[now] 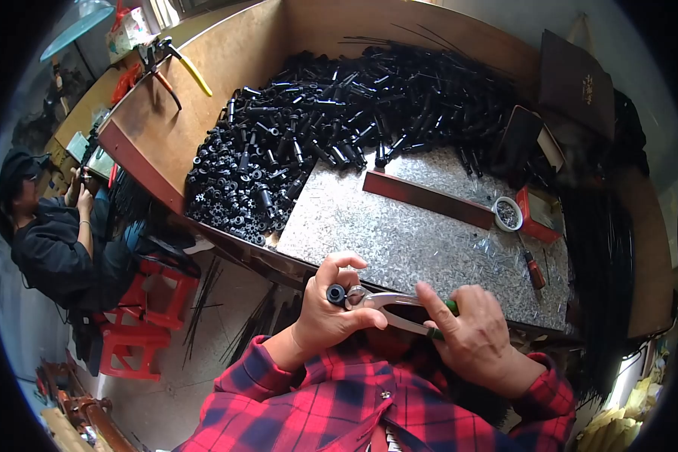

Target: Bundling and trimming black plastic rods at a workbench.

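My left hand (318,316) is closed around a black cylindrical part (336,294) whose round, hollow end points out beside the thumb and fingers. Silver pliers (399,302) with green handle ends lie across the space between my hands, their jaws right at the black part. Whether the jaws grip it or only touch it, I cannot tell. The pliers' handles are in my right hand (477,337), its fingers and thumb around the green ends. Both hands are in front of my body, at the near edge of a speckled stone slab (414,226).
A heap of black tubular parts (354,105) fills the wooden-walled bench behind the slab. On the slab are a dark red bar (428,200), a small white bowl (508,215), a red box (538,216) and a screwdriver (534,270). Leftward, a person (56,233) sits by red stools (132,346).
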Demonstrator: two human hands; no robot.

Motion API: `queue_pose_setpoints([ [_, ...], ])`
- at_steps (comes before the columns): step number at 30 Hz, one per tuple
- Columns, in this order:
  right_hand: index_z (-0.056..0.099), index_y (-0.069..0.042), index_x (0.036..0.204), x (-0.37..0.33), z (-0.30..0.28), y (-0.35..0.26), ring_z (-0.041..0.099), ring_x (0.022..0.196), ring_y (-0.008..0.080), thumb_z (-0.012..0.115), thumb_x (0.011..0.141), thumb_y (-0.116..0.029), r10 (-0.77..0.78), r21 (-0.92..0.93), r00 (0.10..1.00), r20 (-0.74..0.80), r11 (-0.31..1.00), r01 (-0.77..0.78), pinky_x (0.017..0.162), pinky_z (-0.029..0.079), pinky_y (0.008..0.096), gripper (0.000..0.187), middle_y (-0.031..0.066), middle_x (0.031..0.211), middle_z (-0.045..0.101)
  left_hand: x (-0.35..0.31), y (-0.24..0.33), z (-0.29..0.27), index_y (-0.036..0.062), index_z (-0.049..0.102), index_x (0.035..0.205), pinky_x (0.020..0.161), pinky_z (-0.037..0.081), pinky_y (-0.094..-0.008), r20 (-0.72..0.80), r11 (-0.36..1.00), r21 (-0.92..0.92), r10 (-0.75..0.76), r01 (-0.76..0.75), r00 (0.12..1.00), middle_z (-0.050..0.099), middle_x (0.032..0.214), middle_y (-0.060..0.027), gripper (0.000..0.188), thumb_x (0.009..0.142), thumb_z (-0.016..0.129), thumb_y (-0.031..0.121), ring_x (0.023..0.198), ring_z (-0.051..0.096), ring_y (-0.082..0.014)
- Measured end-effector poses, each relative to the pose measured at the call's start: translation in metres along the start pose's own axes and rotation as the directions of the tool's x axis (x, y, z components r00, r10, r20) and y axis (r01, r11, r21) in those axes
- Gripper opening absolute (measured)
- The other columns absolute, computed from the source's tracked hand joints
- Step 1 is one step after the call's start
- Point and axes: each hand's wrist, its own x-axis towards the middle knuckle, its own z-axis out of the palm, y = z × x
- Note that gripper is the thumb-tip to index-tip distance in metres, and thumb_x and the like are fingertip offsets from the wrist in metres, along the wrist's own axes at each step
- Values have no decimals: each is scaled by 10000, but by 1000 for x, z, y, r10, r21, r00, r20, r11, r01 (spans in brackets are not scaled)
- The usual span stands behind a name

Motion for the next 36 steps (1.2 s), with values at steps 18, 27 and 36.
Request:
queue_pose_setpoints([
  [18,527,-164,1316,-18,-33,-3,444,518,163,627,760,-112,-107,-54,987,117,992,114,436,364,298,567,40,663,371,-3,3,1,5,404,1253,519,381,-156,239,991,108,47,-74,970,619,682,-41,876,581,881,304,623,589,-61],
  [27,529,-156,1314,-21,-38,-5,442,519,164,613,746,-90,-95,-99,987,127,989,107,431,357,296,578,39,649,365,-5,3,8,37,436,1213,501,392,-179,183,994,71,65,-79,981,602,606,-26,741,636,874,193,569,566,-50],
  [36,530,-144,1311,-17,-25,-7,448,527,159,620,736,-110,-96,-62,987,127,993,104,439,369,293,583,38,658,376,-4,4,3,40,455,1175,570,437,-186,247,999,49,-5,-8,969,654,698,-51,529,742,760,69,634,604,-68],
])
